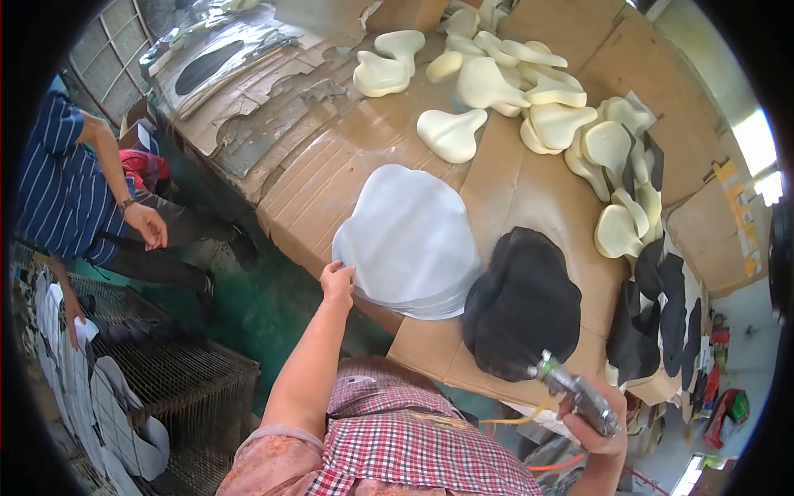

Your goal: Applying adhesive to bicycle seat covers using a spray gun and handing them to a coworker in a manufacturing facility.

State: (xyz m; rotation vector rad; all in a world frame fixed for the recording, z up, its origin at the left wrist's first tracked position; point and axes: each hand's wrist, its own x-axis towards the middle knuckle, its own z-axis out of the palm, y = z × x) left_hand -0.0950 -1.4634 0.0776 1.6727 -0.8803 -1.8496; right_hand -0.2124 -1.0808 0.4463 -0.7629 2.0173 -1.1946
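Observation:
My right hand (602,422) is wrapped round a metal spray gun (579,395) with a green-ringed nozzle. The nozzle points at the near edge of a stack of black saddle-shaped pieces (526,293), and a faint mist shows there. On the left, my left hand (337,283) pinches the left edge of a white saddle-shaped sheet (409,231), top of a pile. Both stacks lie side by side on a cardboard-covered table (322,178). A yellow hose (529,415) runs below the gun.
Cream foam bicycle-saddle pads (488,83) are heaped at the table's far side and down its right. Black cut pieces (637,331) hang at the right edge. Beyond the left edge, a person in a striped shirt (62,186) stands by a wire rack (198,364) with white pieces.

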